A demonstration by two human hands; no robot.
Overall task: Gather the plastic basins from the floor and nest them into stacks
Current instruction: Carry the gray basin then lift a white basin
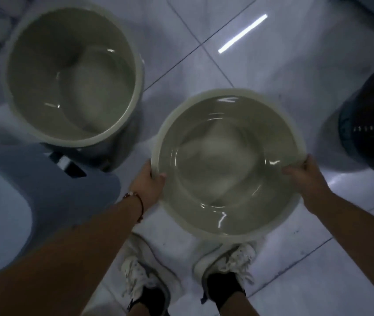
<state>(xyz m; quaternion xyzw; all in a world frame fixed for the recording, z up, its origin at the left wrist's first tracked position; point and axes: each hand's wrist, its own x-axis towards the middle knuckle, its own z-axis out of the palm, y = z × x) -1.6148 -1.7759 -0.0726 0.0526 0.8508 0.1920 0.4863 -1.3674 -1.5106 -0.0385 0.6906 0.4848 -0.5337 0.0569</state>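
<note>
Basin (224, 165) up off the floor and held from both sides: the left hand (148, 187) is hooked on its left rim, thumb over the lip and into the bowl, and the right hand (304, 176) clamps the right rim the same way, thumb inside. It hangs between the two grips, mouth up, just above a pair of white sneakers (227, 261). Open tile floor (272, 71) runs ahead and to the right, with a bright light streak reflected on it. Off to the left, apart from the held one, stands a second pale basin (72, 71), also mouth up, sitting higher on something dark beneath. A dark round object (373, 124) crowds the right edge. No readable writing anywhere; the picture is blurred.
</note>
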